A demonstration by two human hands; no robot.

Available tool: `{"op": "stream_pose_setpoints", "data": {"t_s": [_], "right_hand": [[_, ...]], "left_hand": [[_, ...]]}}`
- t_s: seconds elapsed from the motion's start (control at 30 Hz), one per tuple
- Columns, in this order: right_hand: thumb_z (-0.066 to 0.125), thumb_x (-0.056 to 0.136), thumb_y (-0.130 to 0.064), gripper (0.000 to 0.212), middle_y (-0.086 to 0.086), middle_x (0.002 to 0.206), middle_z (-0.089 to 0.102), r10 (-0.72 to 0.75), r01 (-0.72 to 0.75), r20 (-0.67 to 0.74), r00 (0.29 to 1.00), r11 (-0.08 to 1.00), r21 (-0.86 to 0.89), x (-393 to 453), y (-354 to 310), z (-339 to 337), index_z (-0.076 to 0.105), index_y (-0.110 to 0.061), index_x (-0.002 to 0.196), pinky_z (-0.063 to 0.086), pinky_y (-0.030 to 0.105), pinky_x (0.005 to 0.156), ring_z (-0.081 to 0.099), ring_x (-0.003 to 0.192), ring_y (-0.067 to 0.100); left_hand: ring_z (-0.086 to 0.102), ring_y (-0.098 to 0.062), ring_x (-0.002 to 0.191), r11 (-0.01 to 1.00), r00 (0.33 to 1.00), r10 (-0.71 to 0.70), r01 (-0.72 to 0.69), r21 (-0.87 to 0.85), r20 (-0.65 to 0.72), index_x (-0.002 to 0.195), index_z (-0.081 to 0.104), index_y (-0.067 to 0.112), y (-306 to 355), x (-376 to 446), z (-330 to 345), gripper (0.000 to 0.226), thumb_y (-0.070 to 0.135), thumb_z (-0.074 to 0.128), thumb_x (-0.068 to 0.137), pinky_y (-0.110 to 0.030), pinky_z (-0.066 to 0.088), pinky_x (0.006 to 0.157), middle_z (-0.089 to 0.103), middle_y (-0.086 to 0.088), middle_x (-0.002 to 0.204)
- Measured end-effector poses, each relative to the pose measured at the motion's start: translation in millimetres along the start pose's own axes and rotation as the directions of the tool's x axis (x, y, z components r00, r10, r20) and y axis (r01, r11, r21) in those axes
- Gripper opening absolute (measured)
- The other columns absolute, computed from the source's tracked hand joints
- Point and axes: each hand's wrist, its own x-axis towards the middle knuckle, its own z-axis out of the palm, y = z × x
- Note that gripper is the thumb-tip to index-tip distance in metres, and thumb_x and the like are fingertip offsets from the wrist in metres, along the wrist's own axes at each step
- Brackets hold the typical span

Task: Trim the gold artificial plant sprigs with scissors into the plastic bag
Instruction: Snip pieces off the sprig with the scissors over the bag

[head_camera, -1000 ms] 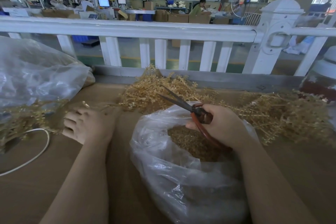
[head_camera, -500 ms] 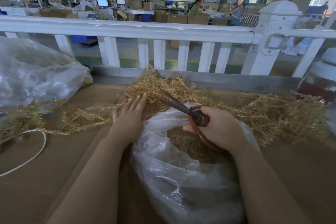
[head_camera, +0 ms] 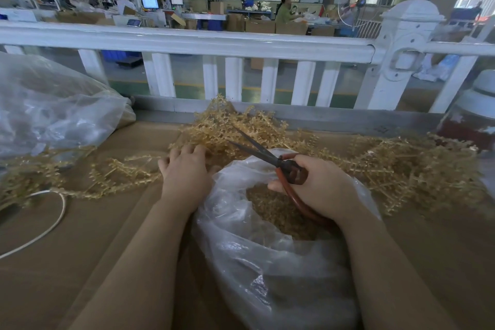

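Right hand (head_camera: 318,187) clenched around the red handles of the scissors (head_camera: 270,158), blades parted and pointing up-left, held over the mouth of the clear plastic bag (head_camera: 267,262) that already carries a heap of gold trimmings. Left hand (head_camera: 186,171) just beside the bag's left rim, fingers curled down into the near edge of the gold sprigs (head_camera: 222,128) piled against the white railing (head_camera: 187,40); whether actually pinching a sprig, cannot tell. More sprigs strewn right and left over the brown cardboard tabletop (head_camera: 80,249), a second clear bag (head_camera: 53,104) far left, a white cord (head_camera: 51,222) looped below it.
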Motion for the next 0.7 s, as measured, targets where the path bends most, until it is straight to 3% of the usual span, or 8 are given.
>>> {"op": "stream_pose_setpoints", "data": {"t_s": [0.17, 0.27, 0.33, 0.4, 0.47, 0.5, 0.6, 0.7], "right_hand": [[0.044, 0.056, -0.099, 0.064, -0.021, 0.071, 0.063, 0.004, -0.004, 0.019, 1.0, 1.0, -0.001, -0.8, -1.7, -1.9, 0.057, -0.041, 0.078, 0.041, 0.021, 0.055, 0.058, 0.065, -0.002], [0.045, 0.056, -0.099, 0.059, -0.024, 0.072, 0.063, 0.012, -0.012, 0.017, 1.0, 1.0, 0.025, -2.4, -5.0, -3.5, 0.056, -0.046, 0.079, 0.04, 0.02, 0.056, 0.057, 0.067, -0.003], [0.048, 0.057, -0.098, 0.046, -0.038, 0.078, 0.061, 0.015, -0.016, 0.016, 1.0, 0.998, 0.062, -4.3, -8.6, -5.5, 0.054, -0.059, 0.08, 0.038, 0.018, 0.057, 0.056, 0.067, -0.006], [0.049, 0.057, -0.098, 0.036, -0.053, 0.082, 0.052, 0.015, -0.016, 0.008, 1.0, 0.996, 0.092, -5.8, -12.2, -8.1, 0.049, -0.073, 0.083, 0.037, 0.017, 0.057, 0.058, 0.07, -0.009], [0.046, 0.052, -0.103, 0.055, -0.049, 0.085, 0.055, 0.034, -0.028, -0.03, 0.999, 0.986, 0.167, -6.2, -12.8, -9.7, 0.058, -0.059, 0.083, 0.039, 0.02, 0.057, 0.056, 0.08, -0.015], [0.046, 0.052, -0.103, 0.064, -0.044, 0.085, 0.059, 0.051, -0.039, -0.05, 0.997, 0.976, 0.215, -5.8, -12.4, -9.6, 0.062, -0.047, 0.08, 0.041, 0.021, 0.057, 0.056, 0.081, -0.016], [0.057, 0.055, -0.093, 0.068, -0.023, 0.078, 0.07, 0.109, -0.074, -0.069, 0.992, 0.92, 0.385, -3.9, -14.3, -12.3, 0.07, -0.03, 0.077, 0.049, 0.025, 0.06, 0.065, 0.073, -0.003], [0.072, 0.053, -0.086, 0.076, 0.002, 0.06, 0.065, 0.14, -0.136, 0.051, 0.989, 0.699, 0.702, -5.9, -18.1, -19.9, 0.074, -0.014, 0.077, 0.047, 0.022, 0.048, 0.055, 0.046, 0.017]], "left_hand": [[0.039, -0.032, 0.118, 0.987, 0.988, -0.037, 0.012, -0.162, -0.153, 0.117, 0.056, 0.013, 4.4, -3.6, -0.2, 0.03, 0.017, 0.06, 0.087, -0.048, 0.028, 0.101, 0.047, -0.012, 0.125], [0.051, -0.026, 0.11, 0.875, 0.941, -0.164, 0.0, -0.485, -0.296, 0.108, 0.063, 0.012, 5.7, -2.8, -7.6, 0.028, 0.03, 0.071, 0.088, -0.042, 0.037, 0.094, 0.056, -0.006, 0.117], [0.062, -0.014, 0.095, 0.581, 0.929, -0.281, -0.034, -0.813, -0.24, 0.099, 0.063, 0.013, 8.7, -2.9, -17.3, 0.025, 0.032, 0.074, 0.087, -0.033, 0.049, 0.084, 0.064, -0.002, 0.104], [0.066, -0.009, 0.083, 0.163, 0.94, -0.317, -0.075, -0.984, -0.124, 0.092, 0.062, 0.015, 10.4, -4.4, -30.8, 0.016, 0.024, 0.074, 0.087, -0.027, 0.054, 0.077, 0.069, -0.003, 0.092], [0.066, -0.011, 0.076, -0.185, 0.962, -0.271, -0.085, -0.979, -0.032, 0.082, 0.065, 0.022, 7.5, -4.0, -44.0, 0.011, 0.021, 0.076, 0.083, -0.026, 0.054, 0.077, 0.069, 0.0, 0.082], [0.065, -0.009, 0.074, -0.304, 0.975, -0.222, -0.082, -0.949, -0.013, 0.076, 0.068, 0.026, 5.9, -3.3, -50.1, 0.01, 0.021, 0.076, 0.079, -0.026, 0.053, 0.078, 0.069, 0.005, 0.079], [0.064, -0.008, 0.072, -0.474, 0.996, -0.046, -0.089, -0.876, -0.076, 0.073, 0.07, 0.026, 8.8, -4.4, -63.3, 0.014, 0.014, 0.077, 0.072, -0.022, 0.053, 0.071, 0.07, 0.006, 0.078], [0.066, -0.014, 0.077, -0.452, 0.978, 0.125, -0.096, -0.887, -0.17, 0.075, 0.072, 0.019, 27.0, -12.6, -69.5, 0.019, 0.01, 0.084, 0.063, -0.024, 0.056, 0.071, 0.071, 0.001, 0.083]]}}
